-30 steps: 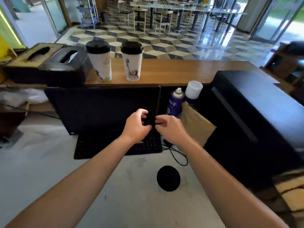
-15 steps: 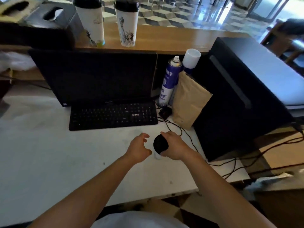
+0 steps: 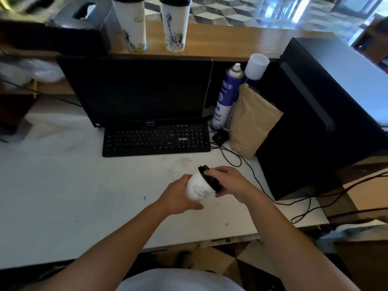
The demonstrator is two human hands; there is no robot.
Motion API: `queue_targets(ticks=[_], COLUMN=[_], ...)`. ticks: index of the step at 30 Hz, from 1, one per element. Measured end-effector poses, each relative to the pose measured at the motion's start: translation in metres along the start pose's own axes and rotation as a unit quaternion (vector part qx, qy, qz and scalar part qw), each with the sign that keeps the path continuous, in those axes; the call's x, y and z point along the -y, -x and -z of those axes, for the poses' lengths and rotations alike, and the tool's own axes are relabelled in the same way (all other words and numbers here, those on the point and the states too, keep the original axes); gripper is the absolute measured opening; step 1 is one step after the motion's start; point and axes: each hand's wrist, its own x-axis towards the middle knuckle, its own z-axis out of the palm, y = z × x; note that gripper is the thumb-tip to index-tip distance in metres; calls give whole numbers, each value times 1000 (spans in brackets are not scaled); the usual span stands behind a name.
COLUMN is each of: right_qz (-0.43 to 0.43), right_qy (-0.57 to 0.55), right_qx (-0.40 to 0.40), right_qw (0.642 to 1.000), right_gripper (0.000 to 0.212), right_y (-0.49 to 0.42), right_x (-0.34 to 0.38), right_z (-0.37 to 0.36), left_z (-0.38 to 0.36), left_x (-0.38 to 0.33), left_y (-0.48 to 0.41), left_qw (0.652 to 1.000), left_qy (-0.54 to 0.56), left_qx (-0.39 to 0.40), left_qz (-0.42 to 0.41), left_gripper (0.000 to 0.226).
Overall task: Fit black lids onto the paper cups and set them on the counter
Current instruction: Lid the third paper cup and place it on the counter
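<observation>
Centre frame, the left hand [image 3: 178,194] grips the tilted paper cup [image 3: 198,187] while right fingers [image 3: 218,172] curl over the black lid [image 3: 211,179]. Uneven pressure could buckle the rim, leaving the lid half-seated.

The left half of the white desk [image 3: 63,196] lies open along its front edge, giving broad passage. Toward the back edge, a keyboard [image 3: 156,139] and dark monitor [image 3: 142,91] block the middle. A spray can [image 3: 225,97], brown paper bag [image 3: 252,124] and black cabinet [image 3: 315,122] crowd the right side, with cables [image 3: 247,164] trailing toward the right front corner. On the wooden ledge [image 3: 241,38] above, two lidded cups [image 3: 175,26] and a tissue box [image 3: 81,24] fill the left; bare wood lies to their right.
</observation>
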Motion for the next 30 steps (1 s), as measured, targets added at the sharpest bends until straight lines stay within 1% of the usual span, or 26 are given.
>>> queue_targets(ticks=[2,5,7,9,11,12,13,14,16,18,20,22,23,25,26,28,30], right_qz=[8,34,65,123,209,246,276,300,338,370,400,425,435,454,465,484,493], right_qy=[12,119,164,158,143,140,141,143,153,173,196,220,238,273,280,274,263], right_qx=[27,36,36,40,40,39,37,34,35,39,25,-1,-19,-59,-77,-104,-131], right_qw=[1000,992,984,979,967,958,950,943,928,912,895,878,868,846,837,824,819], right_gripper=[48,62,71,73,61,56,55,57,60,59,55,50,49,46,46,46,46], right_y=[5,13,19,26,32,36,41,46,55,64,73,82,87,94,98,102,105], right_x=[0,3,1,-2,-4,-4,-3,0,5,12,19,27,31,38,41,46,47], right_z=[-5,-14,-23,-29,-32,-32,-32,-32,-30,-27,-22,-16,-14,-10,-10,-9,-12], left_z=[-2,-7,-8,-5,6,12,19,25,35,43,49,54,55,54,51,44,38], left_x=[3,7,11,13,14,11,8,5,-3,-11,-18,-27,-31,-41,-45,-50,-51], left_y=[8,22,30,39,47,51,55,58,62,65,68,71,72,73,73,73,73], left_qw=[1000,999,998,987,960,943,928,917,911,918,925,939,953,975,977,975,975], left_qy=[-6,14,56,158,264,304,332,347,336,298,272,228,184,92,67,59,69], left_qx=[-24,-47,-34,12,87,130,167,197,240,261,264,249,221,134,94,39,-11], left_qz=[4,13,11,7,15,18,19,19,7,-14,-33,-67,-93,-151,-177,-209,-212], left_gripper=[89,78,69,66,68,68,67,65,62,59,58,57,56,57,59,62,67])
